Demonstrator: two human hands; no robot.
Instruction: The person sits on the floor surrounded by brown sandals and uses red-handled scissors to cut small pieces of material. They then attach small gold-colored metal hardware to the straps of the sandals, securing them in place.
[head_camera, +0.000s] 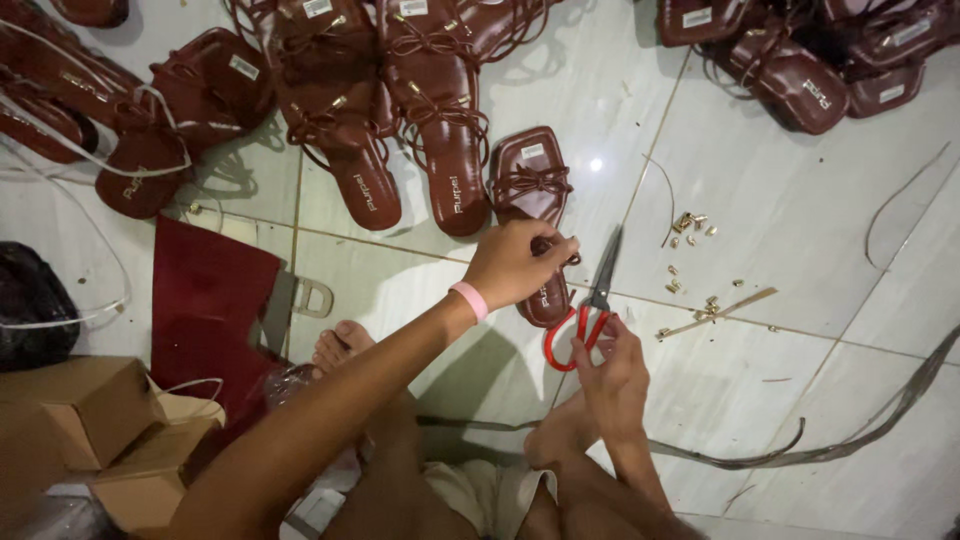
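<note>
Here your left hand (515, 262) pinches the strap of a dark red sandal (532, 200) lying on the tiled floor (800, 230), while your right hand (612, 365) grips red-handled scissors (590, 305), blades up beside it, near scattered brass studs (690, 225).

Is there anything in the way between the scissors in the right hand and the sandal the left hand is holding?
Nothing visible. The scissors, red-handled and held by the right hand, point up beside the dark red sandal that the left hand grips. Only bare floor tile shows in the narrow gap. The small gold fittings lie off to the right.
</note>
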